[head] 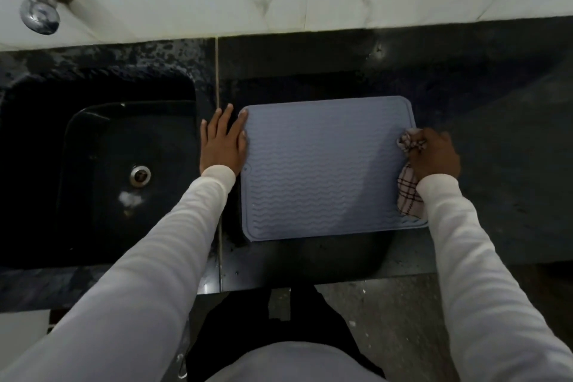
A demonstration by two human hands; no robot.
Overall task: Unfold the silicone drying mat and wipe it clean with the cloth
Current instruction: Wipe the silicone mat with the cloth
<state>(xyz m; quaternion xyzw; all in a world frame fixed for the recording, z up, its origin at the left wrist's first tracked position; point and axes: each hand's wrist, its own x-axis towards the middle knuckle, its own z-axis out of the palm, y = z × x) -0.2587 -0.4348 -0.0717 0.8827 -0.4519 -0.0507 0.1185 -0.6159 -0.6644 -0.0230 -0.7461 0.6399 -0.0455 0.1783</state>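
Two hands: both at the mat.
Mat point(325, 167): unfolded, flat on the counter point(496, 164) near its front edge, just right of the sink point(102, 164).
Left hand point(221, 141): fingers straight, pressing the mat's left edge.
Right hand point(435, 153): clenched around the bunched cloth point(409, 192) at the mat's right edge.
Handling: mat looks soft, light, maybe slippery; better to hold one edge down.

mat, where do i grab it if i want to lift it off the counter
Take the near left corner of the mat, coming from the counter's front edge. The mat lies flat and unfolded, so only its thin raised rim offers a hold, and that corner is bare: the left hand and the cloth cover the side edges.
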